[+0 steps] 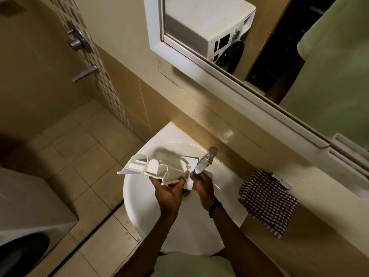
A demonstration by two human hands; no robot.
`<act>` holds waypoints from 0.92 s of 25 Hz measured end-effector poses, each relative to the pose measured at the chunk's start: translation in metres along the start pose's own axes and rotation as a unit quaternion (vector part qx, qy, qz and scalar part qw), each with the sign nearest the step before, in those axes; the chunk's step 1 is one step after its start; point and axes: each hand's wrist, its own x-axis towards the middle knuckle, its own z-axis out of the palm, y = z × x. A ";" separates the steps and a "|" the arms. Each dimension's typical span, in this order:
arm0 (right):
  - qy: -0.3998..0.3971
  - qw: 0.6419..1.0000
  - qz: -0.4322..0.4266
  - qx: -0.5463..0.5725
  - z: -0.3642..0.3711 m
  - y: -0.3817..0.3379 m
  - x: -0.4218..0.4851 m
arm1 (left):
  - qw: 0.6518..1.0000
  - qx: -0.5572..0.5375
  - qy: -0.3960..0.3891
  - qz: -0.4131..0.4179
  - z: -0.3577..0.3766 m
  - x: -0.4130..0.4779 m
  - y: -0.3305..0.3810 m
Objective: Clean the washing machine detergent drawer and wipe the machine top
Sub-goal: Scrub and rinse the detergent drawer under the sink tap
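Gripping the detergent drawer point(159, 166) by its near wall, the left hand point(169, 189) holds it tilted above the sink's point(137, 208) drain, beside the tap point(205, 160). The right hand point(202, 186) meets the drawer's front panel under the spout; whether its fingers clasp it cannot be told. A checked cloth point(267, 202) lies across the counter's back edge, right of the sink.

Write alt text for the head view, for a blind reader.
A person holds a white detergent drawer over a white sink, left hand gripping its near edge, right hand at its end below the tap. A checked cloth lies on the counter; the mirror reflects a washing machine.
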 end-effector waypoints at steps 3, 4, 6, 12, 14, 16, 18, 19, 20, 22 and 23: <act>0.026 0.998 -0.045 -0.024 0.003 -0.006 0.004 | 1.000 -0.005 -0.019 0.003 0.001 -0.001 -0.006; 0.038 0.997 -0.061 -0.042 0.004 -0.006 0.001 | 1.000 -0.001 -0.026 -0.004 0.001 -0.003 -0.007; 0.057 0.990 -0.103 -0.073 0.007 -0.006 -0.004 | 0.999 0.006 -0.035 -0.019 0.001 -0.008 -0.009; 0.057 0.983 -0.121 -0.122 -0.001 0.012 -0.004 | 0.999 0.023 -0.027 -0.028 -0.007 -0.008 -0.015; 0.072 0.989 -0.081 -0.103 -0.002 0.011 -0.002 | 0.999 0.021 -0.032 -0.031 -0.008 -0.011 -0.016; 0.074 0.991 -0.057 -0.091 -0.004 0.010 0.001 | 0.999 0.012 -0.030 -0.035 -0.010 -0.011 -0.014; 0.068 0.991 -0.043 -0.103 -0.007 0.011 0.005 | 0.999 0.012 -0.038 -0.027 -0.012 -0.012 -0.012; 0.060 0.991 -0.037 -0.113 -0.009 0.012 0.007 | 0.999 0.011 -0.044 -0.026 -0.014 -0.011 -0.010; 0.045 0.992 -0.033 -0.113 -0.011 0.014 0.010 | 0.998 0.007 -0.051 -0.026 -0.017 -0.010 -0.007; -0.010 0.998 0.003 -0.068 -0.018 0.014 0.012 | 0.997 -0.006 -0.074 -0.030 -0.021 -0.002 -0.007; -0.051 0.998 0.029 -0.019 -0.022 0.011 0.011 | 0.996 -0.009 -0.080 -0.041 -0.024 0.002 -0.008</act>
